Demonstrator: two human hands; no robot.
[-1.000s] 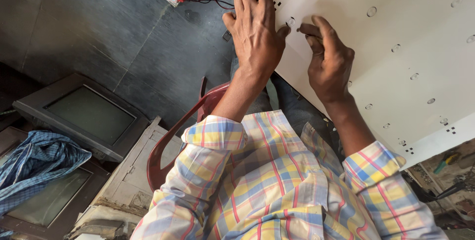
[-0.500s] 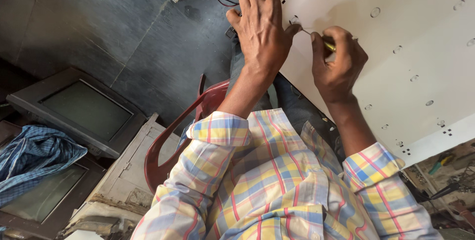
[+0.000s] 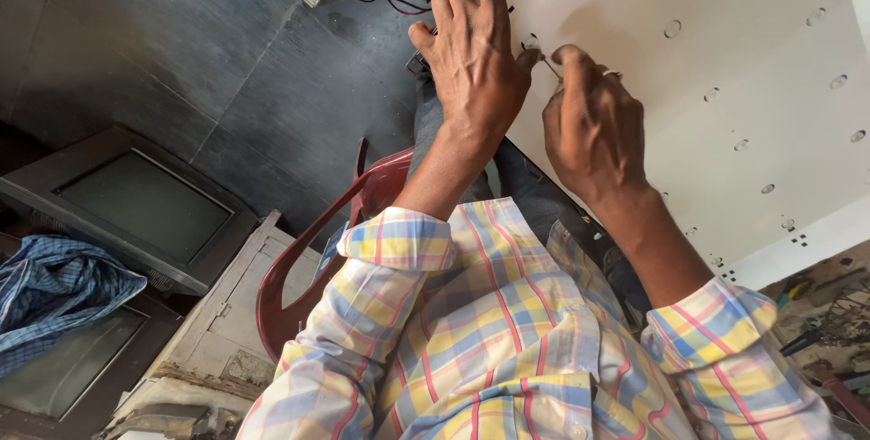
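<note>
Left hand (image 3: 476,64) flat on white panel (image 3: 725,50) near its left edge, fingers spread, fingertips cut off at top. Right hand (image 3: 594,123) curled just beside it, fingers pinching a thin tool (image 3: 549,67); tip at a small hole, handle hidden inside fist. Panel's far end out of frame.

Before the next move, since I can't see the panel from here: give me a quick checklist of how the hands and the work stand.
1. Left hand flat on the white panel, bracing it: ok.
2. Right hand closed around a thin tool: ok; the tool's kind cannot be told.
3. Tool tip at the hole beside the left thumb: cannot tell, the fingers hide it.
4. Panel's other holes uncovered: ok.
5. Panel's support underneath: cannot tell.
6. Red chair under the person: ok.
</note>
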